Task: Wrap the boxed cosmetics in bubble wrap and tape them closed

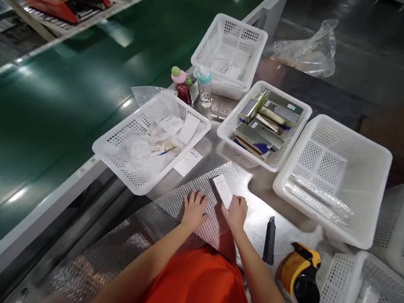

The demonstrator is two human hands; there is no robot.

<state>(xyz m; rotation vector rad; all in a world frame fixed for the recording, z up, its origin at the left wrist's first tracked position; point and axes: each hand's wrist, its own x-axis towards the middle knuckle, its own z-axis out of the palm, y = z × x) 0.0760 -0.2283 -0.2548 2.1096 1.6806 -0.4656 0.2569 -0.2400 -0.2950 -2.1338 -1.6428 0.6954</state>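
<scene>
A long sheet of bubble wrap (168, 210) lies across the metal table. My left hand (194, 211) rests flat on it with fingers spread, holding nothing. Just to the right, my right hand (235, 213) grips the lower end of a small white box (222, 190), which is tilted over the wrap. A black utility knife (269, 241) lies right of my right hand, and a yellow tape dispenser (299, 273) stands beyond it at the lower right.
Ahead are white baskets: one with plastic bags and papers (151, 140), one with golden-grey boxes (264, 124), one with wrapped items (332, 179). Two bottles (204, 88) stand behind. A green conveyor belt (68, 97) runs along the left.
</scene>
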